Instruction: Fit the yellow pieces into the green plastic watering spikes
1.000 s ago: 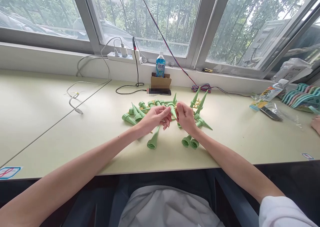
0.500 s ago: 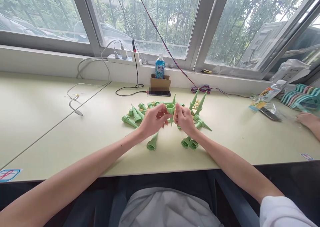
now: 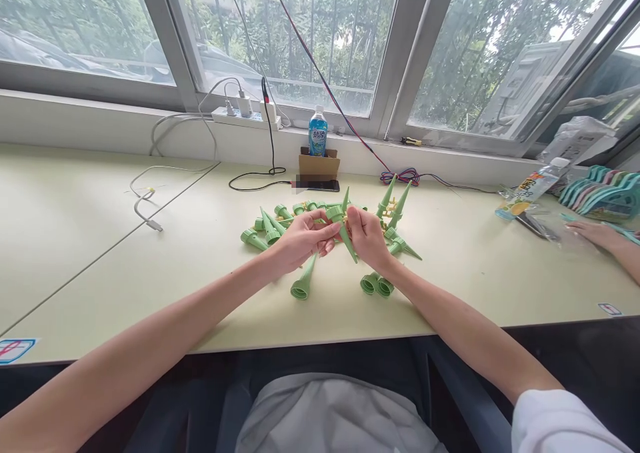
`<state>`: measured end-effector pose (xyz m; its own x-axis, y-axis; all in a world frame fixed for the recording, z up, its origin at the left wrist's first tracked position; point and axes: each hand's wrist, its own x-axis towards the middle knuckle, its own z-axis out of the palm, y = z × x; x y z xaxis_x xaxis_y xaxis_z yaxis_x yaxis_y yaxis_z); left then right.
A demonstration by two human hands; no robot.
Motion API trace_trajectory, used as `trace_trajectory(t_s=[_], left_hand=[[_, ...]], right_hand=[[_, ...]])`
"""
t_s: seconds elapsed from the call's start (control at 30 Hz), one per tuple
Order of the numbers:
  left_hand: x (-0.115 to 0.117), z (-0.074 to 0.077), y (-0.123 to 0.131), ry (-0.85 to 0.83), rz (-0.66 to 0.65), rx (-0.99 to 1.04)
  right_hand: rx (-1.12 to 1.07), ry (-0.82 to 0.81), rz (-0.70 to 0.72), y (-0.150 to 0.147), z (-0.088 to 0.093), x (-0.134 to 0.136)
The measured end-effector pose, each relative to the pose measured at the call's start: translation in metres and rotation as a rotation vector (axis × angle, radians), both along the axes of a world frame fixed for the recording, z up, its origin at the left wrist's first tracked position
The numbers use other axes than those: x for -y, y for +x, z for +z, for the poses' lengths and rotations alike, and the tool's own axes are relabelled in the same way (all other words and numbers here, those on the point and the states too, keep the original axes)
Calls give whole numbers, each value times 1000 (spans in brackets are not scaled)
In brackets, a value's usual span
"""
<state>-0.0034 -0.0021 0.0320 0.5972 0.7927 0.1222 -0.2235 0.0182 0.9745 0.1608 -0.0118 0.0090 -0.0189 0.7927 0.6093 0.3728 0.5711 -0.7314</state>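
Observation:
My left hand and my right hand meet above the table, both closed on one green cone-shaped spike. Its round cup end sits up between my fingertips and its point slants down to the right. A heap of the same green spikes lies just behind my hands. One spike lies in front of my left hand. A pair of spikes lies by my right wrist, cup ends toward me.
A drink bottle stands behind a small cardboard holder with a phone. A power strip and cables lie at the back left. Another person's hand rests at the right, near a snack packet and stacked teal pieces.
The spike in my hands has tipped: half a second ago its cup faced me, now its point slants down to the right. The other person's hand has slid further in from the right.

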Motion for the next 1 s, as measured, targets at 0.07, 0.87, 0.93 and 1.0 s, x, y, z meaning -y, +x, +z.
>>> trace_trajectory(t_s=[0.07, 0.87, 0.93, 1.0], left_hand=[[-1, 0, 0, -8, -6, -1], [0, -3, 2, -70, 13, -3], [0, -4, 3, -68, 24, -2], [0, -5, 3, -86, 38, 3]], right_hand=[[3, 9, 1, 0, -1, -1], [-55, -97, -20, -2, -2, -4], [-52, -98, -19, -1, -2, -5], [-49, -95, -20, -1, -2, -5]])
